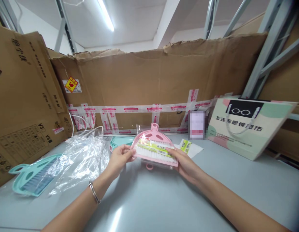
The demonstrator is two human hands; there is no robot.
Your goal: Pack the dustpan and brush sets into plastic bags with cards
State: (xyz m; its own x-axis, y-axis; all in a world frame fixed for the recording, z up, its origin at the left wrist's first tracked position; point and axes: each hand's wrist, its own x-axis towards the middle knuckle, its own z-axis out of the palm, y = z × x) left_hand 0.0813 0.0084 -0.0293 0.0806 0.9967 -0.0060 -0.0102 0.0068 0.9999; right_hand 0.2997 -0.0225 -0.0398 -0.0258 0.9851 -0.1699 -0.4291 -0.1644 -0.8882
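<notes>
A pink dustpan and brush set (153,138) in a clear bag is held up over the grey table, its handle pointing away from me. White bristles and a yellow-green label (154,147) show through the plastic. My left hand (120,159) pinches the set's left edge. My right hand (185,162) grips the right edge, with the thumb on top. Behind the set, a teal dustpan (121,141) lies on the table, partly hidden. Another teal dustpan and brush set (34,175), also bagged, lies to the left.
Crumpled clear plastic bags (84,161) lie left of my hands. A loose label (185,146) sits behind my right hand, near a blurred upright card (197,125). A paper bag (246,125) stands right. Cardboard boxes (144,80) wall off the table's back and left side.
</notes>
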